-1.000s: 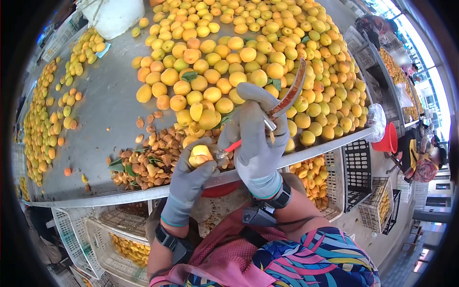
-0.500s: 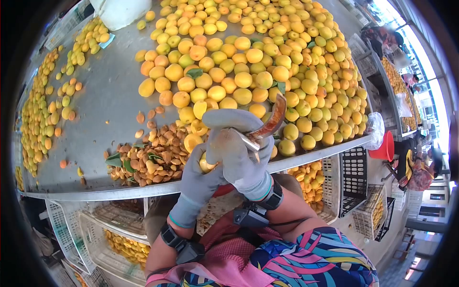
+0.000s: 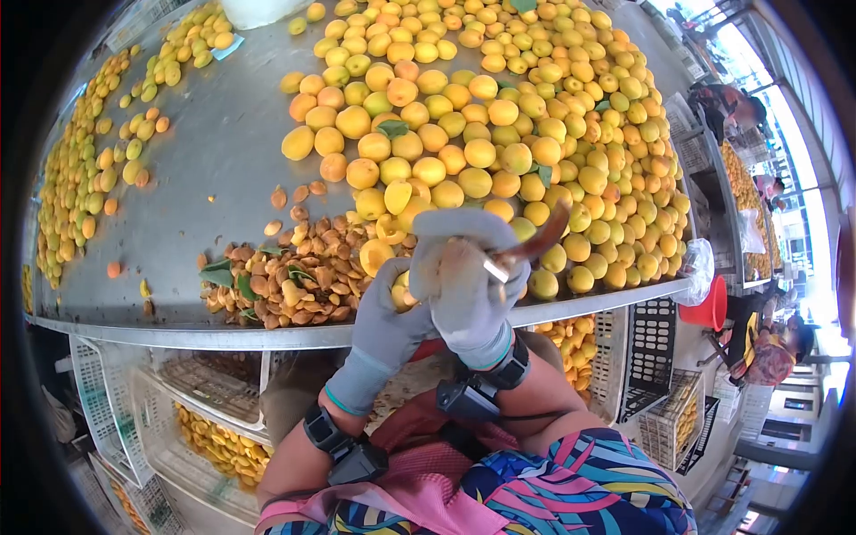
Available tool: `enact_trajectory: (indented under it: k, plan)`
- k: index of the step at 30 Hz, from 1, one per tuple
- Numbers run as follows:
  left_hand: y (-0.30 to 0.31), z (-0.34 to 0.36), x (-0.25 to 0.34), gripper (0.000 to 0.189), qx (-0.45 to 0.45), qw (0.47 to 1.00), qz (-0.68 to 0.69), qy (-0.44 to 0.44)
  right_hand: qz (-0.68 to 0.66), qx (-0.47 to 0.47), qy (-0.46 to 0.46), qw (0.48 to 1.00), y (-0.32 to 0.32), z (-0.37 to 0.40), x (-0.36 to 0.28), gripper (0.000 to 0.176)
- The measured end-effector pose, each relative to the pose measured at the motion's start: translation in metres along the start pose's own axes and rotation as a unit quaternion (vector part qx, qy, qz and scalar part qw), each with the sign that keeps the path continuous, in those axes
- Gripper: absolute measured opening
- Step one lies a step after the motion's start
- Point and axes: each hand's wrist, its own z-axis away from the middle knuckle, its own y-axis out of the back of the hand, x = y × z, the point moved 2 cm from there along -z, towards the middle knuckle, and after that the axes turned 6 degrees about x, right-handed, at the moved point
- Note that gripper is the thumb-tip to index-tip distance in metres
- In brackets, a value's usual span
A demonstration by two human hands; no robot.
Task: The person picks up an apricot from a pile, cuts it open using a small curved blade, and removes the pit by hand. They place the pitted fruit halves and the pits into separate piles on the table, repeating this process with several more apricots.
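Note:
My left hand (image 3: 388,316), in a grey glove, is closed on a yellow apricot (image 3: 404,291) close to the table edge. Right beside it, my gloved right hand (image 3: 468,285) is wrapped round a knife with a curved brown handle (image 3: 540,234); a short piece of its metal shows at the fingers. The two hands touch, and the blade's far end is hidden. A pile of brown pits (image 3: 290,281) lies left of the hands on the metal table (image 3: 205,187). Many whole apricots (image 3: 517,159) spread beyond and to the right.
Crates of apricot pieces (image 3: 218,446) stand below the table's front edge (image 3: 223,337). More crates (image 3: 673,419) are on the floor at right, near a red bucket (image 3: 706,305) and a plastic bag (image 3: 697,267). Other people (image 3: 771,352) are at far right.
The view has shifted slightly, so the table's contents appear a little further right. Both hands remain together, and the knife handle has tilted and turned in my right hand.

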Motion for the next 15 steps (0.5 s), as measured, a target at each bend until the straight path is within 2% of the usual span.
enact_trajectory:
  k: [3,6,7,8,9,10,12,15]
  plan:
    - [-0.002,0.0,-0.007,0.045,0.023,1.0,0.019,0.008,-0.091,-0.03,-0.091,0.991,-0.004,-0.006,0.005,0.016]
    - [0.001,0.001,0.003,0.044,0.019,1.0,0.0,-0.005,-0.111,-0.051,-0.139,0.983,-0.009,-0.014,-0.003,0.013]
    - [0.001,0.002,0.006,0.044,-0.006,0.994,0.066,0.084,-0.111,-0.051,-0.139,0.983,-0.007,-0.017,-0.006,0.013]
    - [0.0,0.003,0.008,0.044,-0.031,0.976,0.131,0.172,-0.162,-0.059,-0.247,0.954,-0.005,-0.018,-0.004,0.014]
    - [0.0,0.003,0.012,0.044,-0.032,0.976,0.131,0.173,-0.209,-0.066,-0.351,0.91,-0.004,-0.018,-0.002,0.016]
    - [0.0,0.002,0.015,0.045,-0.038,0.976,0.119,0.178,-0.208,-0.065,-0.351,0.91,-0.005,-0.019,-0.002,0.016]
    - [0.001,0.0,0.017,0.046,-0.046,0.976,0.107,0.183,-0.225,-0.103,-0.286,0.926,-0.012,-0.022,-0.003,0.02]
    - [0.006,-0.003,0.018,0.044,-0.084,0.967,0.124,0.208,-0.232,-0.13,-0.293,0.918,-0.015,-0.026,-0.005,0.019]
